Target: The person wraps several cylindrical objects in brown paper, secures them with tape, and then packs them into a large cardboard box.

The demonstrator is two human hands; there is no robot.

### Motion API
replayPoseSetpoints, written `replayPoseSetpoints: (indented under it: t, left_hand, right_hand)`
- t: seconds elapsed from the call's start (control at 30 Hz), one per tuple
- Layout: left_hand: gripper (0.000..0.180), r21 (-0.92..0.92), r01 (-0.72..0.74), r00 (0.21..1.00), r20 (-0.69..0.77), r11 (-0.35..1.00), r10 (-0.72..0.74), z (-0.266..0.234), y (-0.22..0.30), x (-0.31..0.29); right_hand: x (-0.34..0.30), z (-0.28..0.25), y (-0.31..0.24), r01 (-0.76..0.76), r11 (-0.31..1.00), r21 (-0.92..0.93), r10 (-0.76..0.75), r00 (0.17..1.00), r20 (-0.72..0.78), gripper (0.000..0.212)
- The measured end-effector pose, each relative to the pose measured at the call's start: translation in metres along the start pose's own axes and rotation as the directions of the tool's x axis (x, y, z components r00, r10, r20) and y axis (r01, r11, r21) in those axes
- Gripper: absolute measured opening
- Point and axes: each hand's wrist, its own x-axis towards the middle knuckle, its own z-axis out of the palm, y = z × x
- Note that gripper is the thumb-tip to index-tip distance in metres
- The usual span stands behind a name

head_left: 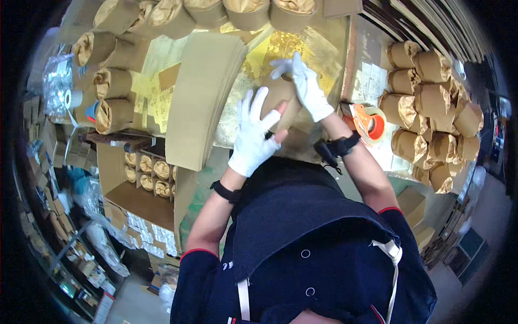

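A brown, cardboard-wrapped bundle (286, 97) is between my two white-gloved hands on the stained yellow worktable (318, 46). At its left side is my left hand (252, 127), fingers spread apart, with two bare fingertips showing through the glove close to the wrap. My right hand (306, 89) presses along the bundle's right side, its fingers reaching round the far end. Part of the bundle is hidden by both hands. Left of my left hand lies a tall stack of corrugated cardboard sheets (202, 97).
Wrapped bundles (245, 16) line the far edge, and more (431, 102) are heaped at right. An orange tape dispenser (372, 124) stands near my right forearm. Below the table at left, an open carton (135, 200) holds paper-topped bundles in dividers. Plastic packs (58, 83) lie far left.
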Motion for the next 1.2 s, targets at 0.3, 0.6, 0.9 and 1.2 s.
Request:
replayPoseSetpoints:
  t: [0.3, 0.6, 0.9, 1.2]
  left_hand:
    - [0.107, 0.064, 0.288, 0.943, 0.155, 0.955, -0.295, 0.008, 0.015, 0.014]
    - [0.112, 0.383, 0.149, 0.973, 0.108, 0.912, -0.204, 0.025, 0.05, 0.006]
    - [0.098, 0.303, 0.048, 0.997, 0.041, 0.952, -0.064, 0.012, 0.025, 0.014]
    - [0.107, -0.069, 0.349, 0.92, 0.217, 0.935, -0.328, -0.014, -0.017, 0.043]
  right_hand:
    - [-0.142, -0.161, -0.031, -0.009, -0.023, -1.0, 0.16, 0.987, -0.013, 0.043]
    - [-0.178, -0.168, -0.02, -0.579, 0.815, 0.029, 0.576, 0.804, -0.146, 0.049]
    - [-0.106, -0.082, -0.063, -0.61, 0.728, -0.313, 0.662, 0.744, 0.087, 0.07]
    - [-0.136, -0.099, -0.048, -0.721, 0.513, -0.466, 0.775, 0.623, -0.111, 0.068]
